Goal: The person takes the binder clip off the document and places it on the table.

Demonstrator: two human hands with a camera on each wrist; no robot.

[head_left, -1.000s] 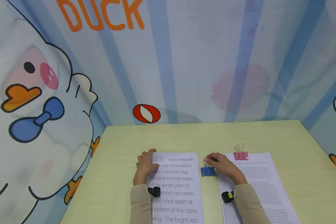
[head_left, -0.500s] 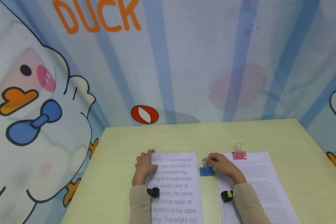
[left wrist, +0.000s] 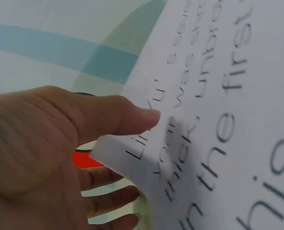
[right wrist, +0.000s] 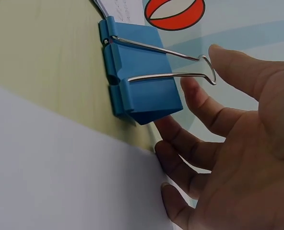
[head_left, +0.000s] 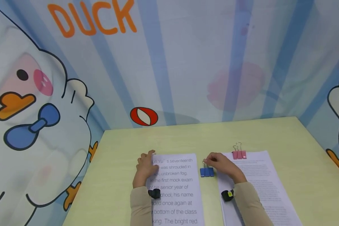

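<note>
In the head view, the left hand lies at the upper left corner of a large-print paper stack. Its thumb reaches over the top sheet in the left wrist view, casting a shadow on the print, while the other fingers sit along the side edge. Between the two stacks, the right hand holds a blue binder clip by its wire handles, thumb and index finger at the wire ends. The right wrist view shows the clip's blue body with the remaining fingers spread loosely below it.
A small-print paper stack lies under the right forearm, with a pink binder clip on its top edge. The pale wooden table meets a cartoon-printed cloth backdrop behind.
The head view shifts slightly, moving the scene a little in frame. Both hands keep their places, the left at the paper corner and the right at the blue binder clip.
</note>
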